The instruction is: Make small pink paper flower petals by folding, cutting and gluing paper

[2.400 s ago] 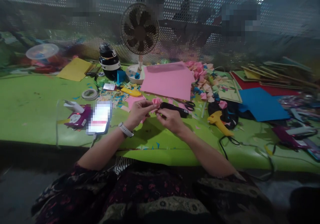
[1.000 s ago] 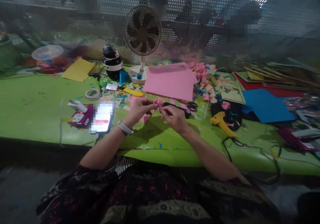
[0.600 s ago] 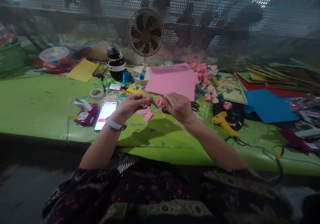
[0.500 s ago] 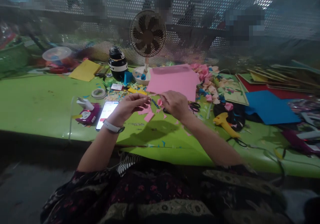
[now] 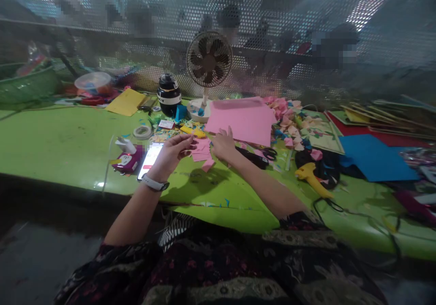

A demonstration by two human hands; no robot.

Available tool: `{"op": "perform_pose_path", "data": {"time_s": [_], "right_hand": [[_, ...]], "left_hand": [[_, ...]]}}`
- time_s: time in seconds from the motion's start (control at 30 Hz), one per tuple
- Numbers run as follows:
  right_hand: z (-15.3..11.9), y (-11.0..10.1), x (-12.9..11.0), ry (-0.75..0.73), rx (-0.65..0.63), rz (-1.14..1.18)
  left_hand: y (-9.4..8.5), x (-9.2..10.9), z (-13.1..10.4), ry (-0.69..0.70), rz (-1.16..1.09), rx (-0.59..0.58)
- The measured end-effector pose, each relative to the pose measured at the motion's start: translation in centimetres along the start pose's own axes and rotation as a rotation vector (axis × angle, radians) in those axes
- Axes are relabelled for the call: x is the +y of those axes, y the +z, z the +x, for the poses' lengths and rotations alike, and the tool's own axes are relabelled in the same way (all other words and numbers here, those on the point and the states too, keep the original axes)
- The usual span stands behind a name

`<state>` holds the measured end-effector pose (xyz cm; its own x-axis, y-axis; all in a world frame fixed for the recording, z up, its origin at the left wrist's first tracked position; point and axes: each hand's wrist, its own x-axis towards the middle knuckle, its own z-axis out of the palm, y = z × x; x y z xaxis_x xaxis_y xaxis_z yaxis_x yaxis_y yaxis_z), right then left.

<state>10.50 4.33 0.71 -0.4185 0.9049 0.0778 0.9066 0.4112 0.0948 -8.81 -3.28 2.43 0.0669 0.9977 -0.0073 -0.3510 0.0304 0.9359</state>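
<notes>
My left hand [image 5: 176, 151], with a watch on its wrist, is over the table with thumb and fingers pinched together. Whatever lies between these fingertips is too small to make out. Small cut pieces of pink paper [image 5: 201, 149] lie just to its right. My right hand [image 5: 224, 146] reaches to the far side of these pieces, near the lower left corner of a large pink sheet [image 5: 241, 121]. Its fingers are apart, some pointing down and partly hidden. A lit phone [image 5: 150, 162] lies partly behind my left hand. Beside my right forearm are a black tool [image 5: 254, 158] and scissors [image 5: 269, 153].
A small fan [image 5: 209, 62] and a black bottle [image 5: 169, 97] stand at the back. Folded paper pieces [image 5: 286, 118] are heaped right of the pink sheet. A yellow glue gun [image 5: 313, 180] with its cord, blue sheets [image 5: 374, 157] and a purple power adapter [image 5: 127, 162] lie around.
My hands were close together above the table. The right hand has moved away, down to the pink pieces, and its fingers have spread. The left stays pinched. The view has tilted slightly.
</notes>
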Motion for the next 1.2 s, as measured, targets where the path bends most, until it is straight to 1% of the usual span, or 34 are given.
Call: {"op": "perform_pose_path", "data": {"time_s": [0.1,0.17,0.23,0.3,0.33,0.4,0.43,0.5,0.57,0.63,0.7,0.77,0.87,0.93,1.07,1.2], "right_hand": [[-0.5,-1.0,0.9,0.089,0.116,0.134],[-1.1,-1.6,1.9,0.177,0.161,0.311],[-1.9,-2.0,3.1,0.217,0.213,0.574],[-2.8,-2.3,4.1,0.224,0.261,0.939],[-3.4,-2.4,4.5,0.233,0.26,1.146],[-4.6,-2.6,5.1,0.274,0.196,1.538],[-5.3,-2.5,5.3,0.3,0.148,1.686],[-6.5,-2.4,5.5,0.333,0.06,1.855],[-7.6,-2.2,5.4,0.348,0.001,1.9],[-8.3,-2.1,5.1,0.359,-0.019,1.868],[-8.7,-2.0,4.7,0.361,0.012,1.82],[-8.9,-2.0,4.2,0.369,0.074,1.797],[-8.9,-1.8,3.8,0.417,0.216,1.843],[-8.7,-1.6,3.9,0.456,0.299,1.879],[-8.4,-1.2,4.5,0.46,0.363,1.895],[-8.2,-0.9,4.9,0.429,0.418,1.899]], "left_hand": [[0.6,0.1,0.0,-0.011,-0.002,-0.033],[1.0,0.2,0.1,-0.015,-0.005,-0.047],[1.5,0.2,0.3,-0.017,-0.008,-0.046],[2.1,0.1,0.6,-0.028,-0.006,-0.055],[2.5,0.0,0.7,-0.038,-0.003,-0.068],[3.4,-0.3,1.1,-0.062,0.004,-0.103],[4.0,-0.5,1.2,-0.078,0.008,-0.121],[5.2,-0.9,1.6,-0.117,0.019,-0.149],[6.4,-1.5,1.9,-0.148,0.037,-0.174],[7.5,-2.1,2.1,-0.157,0.051,-0.209],[8.2,-2.7,2.3,-0.154,0.07,-0.258],[8.7,-3.3,2.5,-0.147,0.095,-0.311],[8.9,-4.2,2.6,-0.138,0.126,-0.368],[8.9,-4.7,2.7,-0.141,0.123,-0.372],[8.4,-5.4,2.7,-0.176,0.107,-0.359],[8.0,-5.5,2.6,-0.209,0.094,-0.325]]}}
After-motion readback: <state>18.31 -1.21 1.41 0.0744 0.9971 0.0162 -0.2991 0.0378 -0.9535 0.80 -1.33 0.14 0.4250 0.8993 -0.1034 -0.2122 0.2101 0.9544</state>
